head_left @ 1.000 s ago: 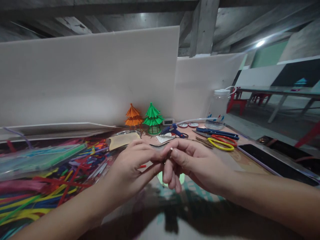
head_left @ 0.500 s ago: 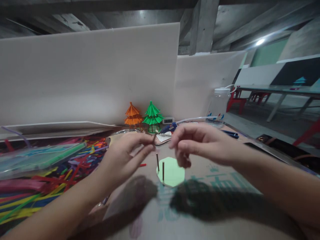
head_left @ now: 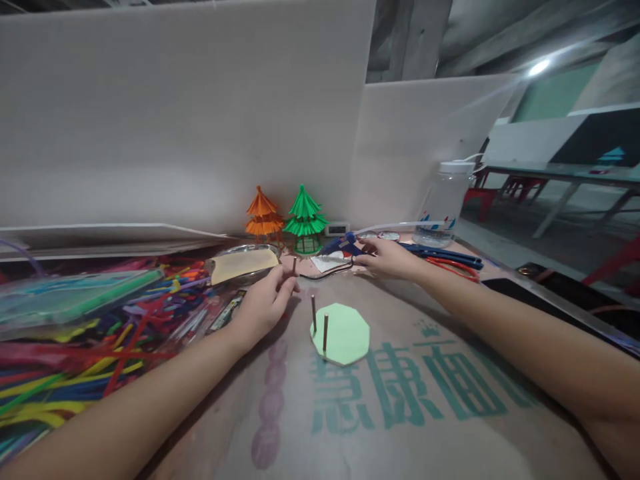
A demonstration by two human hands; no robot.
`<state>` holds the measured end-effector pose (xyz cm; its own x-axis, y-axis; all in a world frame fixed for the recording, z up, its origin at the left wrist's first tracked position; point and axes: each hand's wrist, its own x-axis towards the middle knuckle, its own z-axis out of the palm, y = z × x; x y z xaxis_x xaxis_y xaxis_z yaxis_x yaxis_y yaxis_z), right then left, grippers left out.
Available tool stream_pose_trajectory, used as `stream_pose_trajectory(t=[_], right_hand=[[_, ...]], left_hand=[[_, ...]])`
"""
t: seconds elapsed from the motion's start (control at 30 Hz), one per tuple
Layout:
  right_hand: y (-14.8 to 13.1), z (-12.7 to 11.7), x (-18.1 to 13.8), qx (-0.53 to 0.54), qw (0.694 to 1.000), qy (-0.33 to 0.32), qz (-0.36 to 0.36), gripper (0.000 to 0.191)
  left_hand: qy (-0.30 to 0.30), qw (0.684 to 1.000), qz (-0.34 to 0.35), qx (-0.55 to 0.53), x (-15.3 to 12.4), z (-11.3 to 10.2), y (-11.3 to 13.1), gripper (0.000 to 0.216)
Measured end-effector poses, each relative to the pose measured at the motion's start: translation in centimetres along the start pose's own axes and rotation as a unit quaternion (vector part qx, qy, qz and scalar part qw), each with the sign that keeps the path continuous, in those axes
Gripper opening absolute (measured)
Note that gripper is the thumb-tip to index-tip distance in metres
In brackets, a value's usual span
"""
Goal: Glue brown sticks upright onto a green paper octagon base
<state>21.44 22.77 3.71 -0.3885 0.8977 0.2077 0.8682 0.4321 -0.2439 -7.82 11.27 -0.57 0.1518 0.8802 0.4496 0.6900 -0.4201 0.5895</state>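
Note:
A light green octagonal card [head_left: 345, 333] lies on the brown cardboard sheet [head_left: 400, 413], with two thin brown sticks [head_left: 319, 323] standing upright at its left edge. My left hand [head_left: 265, 303] rests left of the card, fingers pinched on a short brown stick [head_left: 294, 265] that points up. My right hand [head_left: 385, 259] reaches far forward and lies on the handle of the blue glue gun [head_left: 340, 245], fingers curled over it.
Orange [head_left: 263, 217] and green [head_left: 305, 220] paper pagoda models stand against the white board. A heap of coloured strips [head_left: 85, 333] fills the left. Blue-handled pliers [head_left: 445, 255], a clear jar [head_left: 445, 203] and a dark tablet [head_left: 550, 300] lie to the right.
The hands, joined over the green card a second ago, have separated. My right hand went forward to the glue gun; my left drew back left with a stick. The card with two sticks is uncovered.

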Motion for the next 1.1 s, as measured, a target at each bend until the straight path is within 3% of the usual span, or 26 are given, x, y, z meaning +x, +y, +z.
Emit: stream_pose_trajectory(t=[0.23,0.53,0.77,0.87,1.03,1.1], right_hand=[[-0.2,3.3,0.6,0.06,0.996,0.061,0.027,0.049],[-0.3,1.9,-0.3,0.12,0.984,0.09,0.099,0.044],[-1.6,0.4,-5.0,0.189,0.976,0.064,0.086,0.043],[-2.2,0.3,-7.3,0.236,0.97,0.03,0.042,0.039],[-3.0,0.8,-8.7,0.248,0.963,0.007,0.107,0.04],[-3.2,0.9,-8.9,0.267,0.958,-0.002,0.1,0.045]], left_hand=[[-0.02,1.0,-0.009,0.0,0.1,-0.1,0.7,0.023],[-0.011,1.0,0.006,0.024,0.2,-0.3,0.8,0.023],[-0.009,1.0,0.017,0.004,0.4,0.0,0.0,0.024],[-0.011,1.0,0.026,0.005,0.3,0.2,-0.3,0.026],[-0.006,0.994,0.081,0.071,0.2,0.0,-0.3,0.028],[-0.01,0.993,0.09,0.082,0.2,-0.1,-0.1,0.027]])
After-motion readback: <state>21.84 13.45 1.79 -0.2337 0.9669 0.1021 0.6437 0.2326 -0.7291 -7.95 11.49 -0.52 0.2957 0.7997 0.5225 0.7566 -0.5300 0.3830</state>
